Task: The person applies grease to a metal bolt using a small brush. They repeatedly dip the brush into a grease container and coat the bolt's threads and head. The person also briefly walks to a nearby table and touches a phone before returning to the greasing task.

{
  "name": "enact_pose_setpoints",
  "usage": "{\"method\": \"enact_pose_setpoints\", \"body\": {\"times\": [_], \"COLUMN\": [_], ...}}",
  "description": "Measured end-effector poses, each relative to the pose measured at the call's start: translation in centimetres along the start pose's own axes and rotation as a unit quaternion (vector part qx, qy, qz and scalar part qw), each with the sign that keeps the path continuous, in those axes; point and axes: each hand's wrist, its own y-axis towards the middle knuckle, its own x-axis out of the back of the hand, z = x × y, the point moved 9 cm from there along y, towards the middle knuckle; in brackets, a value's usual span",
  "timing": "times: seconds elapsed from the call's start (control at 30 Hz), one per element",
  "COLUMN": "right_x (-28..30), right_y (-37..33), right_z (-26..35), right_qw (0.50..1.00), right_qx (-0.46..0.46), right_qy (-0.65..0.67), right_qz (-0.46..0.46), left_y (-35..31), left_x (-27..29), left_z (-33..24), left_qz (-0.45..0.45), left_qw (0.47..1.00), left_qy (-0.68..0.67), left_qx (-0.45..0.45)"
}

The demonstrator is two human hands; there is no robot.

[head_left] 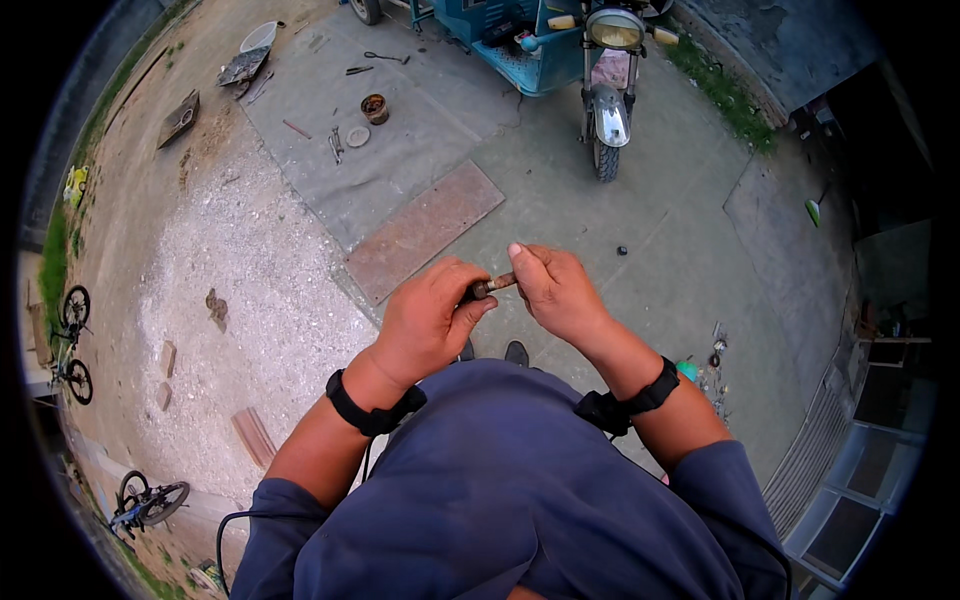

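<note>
Both hands meet in front of my chest around a small rusty bolt (497, 284). My left hand (425, 310) is closed on its thicker, dark end, with thumb and forefinger around it. The brown shank runs across to my right hand (557, 292), which pinches the other end between thumb and fingers. A paler metal band shows between the dark end and the shank. The fingertips hide both ends of the bolt. Each wrist wears a black strap (375, 405) with a small box on it.
A blue three-wheeled vehicle (535, 65) stands ahead. A reddish board (425, 230) lies on the concrete, near a rusty can (375, 109) and wrenches (336, 145). White gravel (260, 270) spreads at left, with bicycles (148, 502) beyond. Small parts (717, 350) lie at right.
</note>
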Motion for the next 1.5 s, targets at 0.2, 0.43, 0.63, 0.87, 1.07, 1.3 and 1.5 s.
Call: {"method": "enact_pose_setpoints", "body": {"times": [0.2, 0.43, 0.63, 0.87, 1.07, 1.3, 1.5], "right_x": [0.8, 0.3, 0.2, -0.7, -0.3, -0.5, -0.5], "right_y": [-0.2, 0.9, 1.5, 2.3, 2.1, 2.1, 2.2], "right_z": [3.6, 3.0, 2.8, 1.7, 3.2, 4.2, 2.7], "right_qw": [0.987, 0.996, 0.994, 0.998, 0.996, 0.988, 0.996], "right_qx": [0.122, 0.06, 0.096, 0.047, 0.07, 0.105, 0.054], "right_qy": [-0.07, -0.046, -0.007, -0.022, -0.029, -0.095, -0.041], "right_qz": [-0.078, -0.037, -0.053, -0.017, -0.049, -0.054, -0.056], "left_y": [-1.3, 0.1, 0.2, 1.3, 0.3, 0.6, 0.9], "left_x": [-1.7, 0.8, 0.3, 2.8, 0.9, 1.7, 1.9], "left_z": [3.9, 1.8, 3.8, 0.2, 4.4, 3.6, 3.6], "left_qz": [0.057, -0.005, 0.046, -0.028, -0.01, -0.018, 0.012], "left_qw": [0.902, 0.985, 0.943, 0.997, 0.939, 0.976, 0.976], "left_qy": [-0.351, -0.15, -0.265, 0.052, -0.293, -0.193, -0.178], "left_qx": [0.245, 0.087, 0.196, -0.044, 0.179, 0.096, 0.128]}}
